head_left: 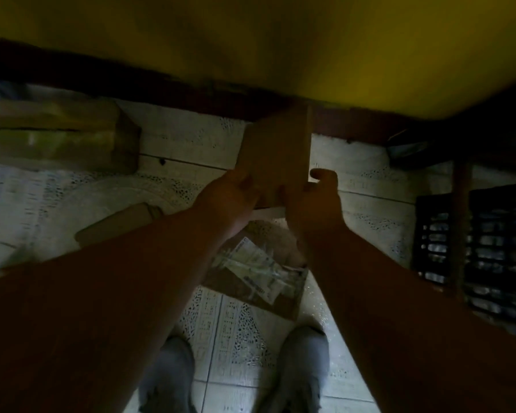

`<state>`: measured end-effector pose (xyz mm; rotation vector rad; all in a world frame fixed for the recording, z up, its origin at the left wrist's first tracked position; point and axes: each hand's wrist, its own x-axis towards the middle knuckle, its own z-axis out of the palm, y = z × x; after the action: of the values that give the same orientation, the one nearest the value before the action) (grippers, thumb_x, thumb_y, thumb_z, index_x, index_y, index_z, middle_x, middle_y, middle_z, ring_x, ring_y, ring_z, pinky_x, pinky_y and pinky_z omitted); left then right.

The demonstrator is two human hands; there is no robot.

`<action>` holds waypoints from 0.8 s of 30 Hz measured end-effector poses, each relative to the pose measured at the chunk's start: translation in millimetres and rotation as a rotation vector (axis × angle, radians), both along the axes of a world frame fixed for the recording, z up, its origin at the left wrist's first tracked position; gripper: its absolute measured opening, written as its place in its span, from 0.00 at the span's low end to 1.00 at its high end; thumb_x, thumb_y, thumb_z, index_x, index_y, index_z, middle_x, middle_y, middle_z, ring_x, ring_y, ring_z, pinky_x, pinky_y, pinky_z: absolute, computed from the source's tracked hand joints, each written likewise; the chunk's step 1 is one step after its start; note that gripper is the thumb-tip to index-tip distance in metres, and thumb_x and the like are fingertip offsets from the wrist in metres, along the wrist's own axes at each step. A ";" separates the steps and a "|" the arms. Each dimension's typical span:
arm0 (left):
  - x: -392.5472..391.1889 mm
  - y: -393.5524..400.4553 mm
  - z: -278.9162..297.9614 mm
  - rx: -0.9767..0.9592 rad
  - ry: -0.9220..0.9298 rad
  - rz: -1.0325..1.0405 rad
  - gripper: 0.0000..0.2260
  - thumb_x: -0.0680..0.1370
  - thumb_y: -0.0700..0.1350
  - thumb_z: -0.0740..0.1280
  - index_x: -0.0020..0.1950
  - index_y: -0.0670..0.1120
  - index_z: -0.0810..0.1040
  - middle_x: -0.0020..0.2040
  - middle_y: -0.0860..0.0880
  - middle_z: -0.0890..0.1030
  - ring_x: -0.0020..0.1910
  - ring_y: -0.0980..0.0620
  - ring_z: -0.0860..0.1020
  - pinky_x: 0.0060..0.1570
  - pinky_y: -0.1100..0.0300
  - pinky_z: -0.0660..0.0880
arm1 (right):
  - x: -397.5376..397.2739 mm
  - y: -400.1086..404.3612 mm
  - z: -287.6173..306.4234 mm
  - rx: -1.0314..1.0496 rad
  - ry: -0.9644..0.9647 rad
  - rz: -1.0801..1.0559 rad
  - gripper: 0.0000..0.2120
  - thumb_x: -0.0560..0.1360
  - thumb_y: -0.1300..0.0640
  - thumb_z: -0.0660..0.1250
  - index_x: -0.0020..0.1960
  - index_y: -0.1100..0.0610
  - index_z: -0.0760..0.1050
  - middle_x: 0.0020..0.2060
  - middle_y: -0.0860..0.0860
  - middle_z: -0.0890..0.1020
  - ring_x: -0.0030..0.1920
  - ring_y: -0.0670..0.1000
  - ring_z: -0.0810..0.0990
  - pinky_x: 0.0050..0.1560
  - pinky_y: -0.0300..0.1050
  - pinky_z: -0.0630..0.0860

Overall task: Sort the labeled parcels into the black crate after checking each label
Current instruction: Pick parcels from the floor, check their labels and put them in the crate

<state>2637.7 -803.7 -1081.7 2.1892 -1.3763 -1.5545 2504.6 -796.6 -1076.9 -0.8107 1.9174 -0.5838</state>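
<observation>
A plain brown cardboard parcel point(276, 153) is held up in the middle of the dim view, just below the edge of a yellow surface. My left hand point(231, 198) grips its lower left side and my right hand point(313, 201) grips its lower right corner, thumb raised beside it. No label shows on the side facing me. The black crate point(489, 251) stands on the floor at the right, apart from both hands. Below my wrists a flat brown parcel with a white label point(256, 275) lies on the tiles.
A yellow surface point(251, 49) with a dark edge fills the top. A large taped box point(63, 135) sits on the floor at the left, and a padded brown envelope point(116, 225) lies closer. A wooden leg point(460, 228) stands before the crate. My shoes point(298, 371) are at the bottom.
</observation>
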 end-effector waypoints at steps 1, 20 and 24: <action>0.9 2.0 24.0 -0.012 0.036 0.039 0.24 0.82 0.56 0.61 0.78 0.52 0.64 0.73 0.44 0.72 0.66 0.43 0.75 0.60 0.55 0.71 | 6.4 1.5 26.6 -0.029 -0.031 0.029 0.28 0.75 0.57 0.71 0.71 0.55 0.62 0.50 0.48 0.78 0.43 0.46 0.78 0.39 0.41 0.77; 146.5 46.2 677.4 -0.697 0.338 0.572 0.11 0.72 0.52 0.70 0.51 0.65 0.77 0.49 0.63 0.84 0.47 0.65 0.82 0.42 0.65 0.80 | 153.0 18.3 666.3 -0.733 -0.038 0.553 0.02 0.77 0.51 0.66 0.47 0.44 0.73 0.50 0.47 0.79 0.54 0.49 0.79 0.49 0.48 0.81; 172.8 71.6 751.4 -0.739 0.394 0.590 0.11 0.67 0.59 0.68 0.48 0.69 0.78 0.48 0.64 0.84 0.45 0.60 0.84 0.37 0.64 0.81 | 155.5 28.2 751.5 -0.898 0.141 0.599 0.08 0.76 0.52 0.70 0.52 0.53 0.75 0.59 0.49 0.74 0.62 0.47 0.73 0.56 0.36 0.77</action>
<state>2810.5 -732.1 -330.3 1.5231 -0.8609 -0.9651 2660.2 -768.4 -325.4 -1.9417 1.3564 -1.0255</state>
